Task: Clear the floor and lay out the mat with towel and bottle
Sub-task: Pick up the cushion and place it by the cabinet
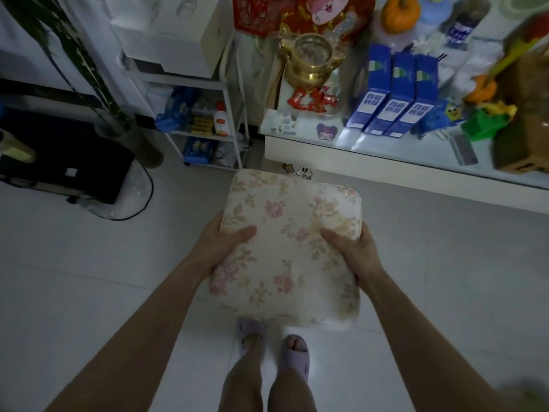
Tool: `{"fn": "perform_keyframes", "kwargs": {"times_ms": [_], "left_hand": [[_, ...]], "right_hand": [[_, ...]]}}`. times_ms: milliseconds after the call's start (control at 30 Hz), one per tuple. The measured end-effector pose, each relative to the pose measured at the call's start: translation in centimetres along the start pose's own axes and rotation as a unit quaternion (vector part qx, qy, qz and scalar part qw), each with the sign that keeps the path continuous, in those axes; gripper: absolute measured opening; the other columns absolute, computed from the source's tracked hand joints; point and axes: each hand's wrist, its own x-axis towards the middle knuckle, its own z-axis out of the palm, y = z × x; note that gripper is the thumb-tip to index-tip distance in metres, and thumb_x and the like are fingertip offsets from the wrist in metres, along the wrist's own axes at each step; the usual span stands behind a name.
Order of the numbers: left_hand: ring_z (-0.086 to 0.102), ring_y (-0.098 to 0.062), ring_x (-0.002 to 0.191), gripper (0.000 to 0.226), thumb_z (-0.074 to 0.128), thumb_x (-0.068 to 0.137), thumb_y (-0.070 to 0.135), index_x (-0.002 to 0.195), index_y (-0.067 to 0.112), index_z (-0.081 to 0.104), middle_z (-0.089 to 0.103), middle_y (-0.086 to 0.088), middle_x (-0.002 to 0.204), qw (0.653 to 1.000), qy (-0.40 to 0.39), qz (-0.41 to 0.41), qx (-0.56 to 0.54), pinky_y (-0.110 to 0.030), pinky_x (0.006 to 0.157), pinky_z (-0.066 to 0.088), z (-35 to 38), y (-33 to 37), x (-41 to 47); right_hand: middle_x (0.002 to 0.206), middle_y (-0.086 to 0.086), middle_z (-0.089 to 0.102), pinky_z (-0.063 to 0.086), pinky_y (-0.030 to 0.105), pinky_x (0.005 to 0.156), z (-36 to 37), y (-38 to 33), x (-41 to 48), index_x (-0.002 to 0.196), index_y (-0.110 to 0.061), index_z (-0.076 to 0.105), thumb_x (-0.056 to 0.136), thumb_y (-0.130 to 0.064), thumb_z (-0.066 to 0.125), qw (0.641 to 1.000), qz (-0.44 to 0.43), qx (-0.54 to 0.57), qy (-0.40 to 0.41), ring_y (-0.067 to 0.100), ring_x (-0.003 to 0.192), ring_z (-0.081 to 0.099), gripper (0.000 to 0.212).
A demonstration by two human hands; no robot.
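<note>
A square cushion (289, 245) with a pale floral cover is held flat in front of me, above the white tiled floor (89, 278). My left hand (222, 242) grips its left edge, thumb on top. My right hand (353, 248) grips the right edge the same way. Below the cushion I see my two feet in lilac slippers (292, 352). No mat, towel or bottle for the task can be picked out in this view.
A low white table (386, 162) crowded with blue cartons, a gold cup and toys stands ahead right. A white wire shelf rack (205, 114) is ahead left. A black box (65, 162), a plant vase and a cable loop lie at far left.
</note>
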Motion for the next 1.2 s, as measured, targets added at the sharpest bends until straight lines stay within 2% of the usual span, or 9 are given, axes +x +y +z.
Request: {"fn": "perform_keyframes", "kwargs": {"times_ms": [100, 200, 333, 400, 667, 767, 1067, 1200], "left_hand": [[0.07, -0.005, 0.074, 0.052, 0.08, 0.07, 0.03, 0.116, 0.025, 0.056, 0.067, 0.006, 0.104, 1.0, -0.004, -0.004, 0.001, -0.019, 0.053, 0.054, -0.1, -2.2, 5.9], [0.069, -0.003, 0.073, 0.056, 0.082, 0.068, 0.031, 0.116, 0.022, 0.057, 0.067, 0.005, 0.104, 1.0, 0.008, -0.003, 0.003, -0.018, 0.053, 0.053, -0.3, -4.8, 10.7], [0.071, -0.009, 0.081, 0.062, 0.084, 0.064, 0.033, 0.119, 0.021, 0.057, 0.069, 0.002, 0.107, 1.0, 0.007, -0.007, 0.001, -0.022, 0.058, 0.056, -0.4, -8.9, 17.2], [0.071, -0.009, 0.083, 0.063, 0.084, 0.065, 0.033, 0.12, 0.021, 0.057, 0.069, 0.003, 0.107, 1.0, 0.01, -0.002, 0.004, -0.022, 0.058, 0.056, -0.2, -10.7, 20.2], [0.07, -0.003, 0.073, 0.045, 0.083, 0.068, 0.029, 0.107, 0.03, 0.058, 0.068, 0.01, 0.099, 1.0, 0.011, 0.022, -0.008, -0.018, 0.052, 0.053, 1.2, -16.0, 29.4], [0.07, -0.005, 0.074, 0.039, 0.083, 0.068, 0.029, 0.099, 0.035, 0.059, 0.069, 0.01, 0.098, 1.0, 0.01, 0.028, -0.011, -0.019, 0.052, 0.054, 1.6, -17.0, 31.7], [0.07, -0.005, 0.077, 0.043, 0.085, 0.064, 0.031, 0.099, 0.036, 0.062, 0.072, 0.014, 0.091, 0.999, 0.009, 0.037, 0.001, -0.02, 0.055, 0.055, 1.8, -18.9, 35.1], [0.07, -0.005, 0.077, 0.041, 0.084, 0.066, 0.029, 0.1, 0.035, 0.062, 0.072, 0.012, 0.092, 0.999, 0.018, 0.04, -0.002, -0.019, 0.055, 0.054, 1.7, -19.7, 35.7]], "right_hand": [[0.107, 0.001, 0.067, 0.055, 0.026, 0.053, 1.5, 2.0, 5.2, 0.129, -0.021, 0.047, 0.064, -0.024, 0.086, 1.0, 0.006, 0.009, 0.012, 0.015, 0.08, 0.071, 0.075], [0.108, 0.001, 0.068, 0.057, 0.028, 0.057, 2.6, 4.1, 9.6, 0.128, -0.022, 0.047, 0.064, -0.024, 0.086, 1.0, 0.011, 0.011, 0.012, 0.017, 0.083, 0.071, 0.075], [0.111, 0.004, 0.068, 0.06, 0.035, 0.065, 3.7, 7.8, 15.7, 0.127, -0.019, 0.05, 0.064, -0.022, 0.086, 1.0, 0.007, 0.019, 0.007, 0.021, 0.088, 0.071, 0.073], [0.111, 0.003, 0.068, 0.059, 0.033, 0.063, 4.1, 9.5, 18.6, 0.128, -0.02, 0.049, 0.064, -0.021, 0.086, 1.0, 0.003, 0.023, 0.005, 0.02, 0.088, 0.071, 0.073], [0.106, 0.005, 0.07, 0.058, 0.033, 0.06, 5.0, 14.7, 28.7, 0.125, -0.018, 0.052, 0.066, -0.015, 0.084, 0.999, -0.025, 0.046, -0.01, 0.021, 0.083, 0.072, 0.067], [0.106, 0.006, 0.07, 0.058, 0.033, 0.06, 5.2, 15.7, 31.1, 0.124, -0.018, 0.053, 0.067, -0.013, 0.083, 0.998, -0.034, 0.055, -0.009, 0.021, 0.083, 0.072, 0.065], [0.103, 0.002, 0.069, 0.056, 0.027, 0.056, 5.5, 18.2, 34.2, 0.123, -0.021, 0.052, 0.067, -0.015, 0.084, 0.998, -0.033, 0.047, 0.016, 0.015, 0.077, 0.072, 0.065], [0.104, 0.002, 0.07, 0.058, 0.031, 0.06, 5.5, 18.6, 35.1, 0.124, -0.022, 0.053, 0.065, -0.017, 0.085, 0.998, -0.038, 0.041, 0.015, 0.017, 0.081, 0.072, 0.067]]}}
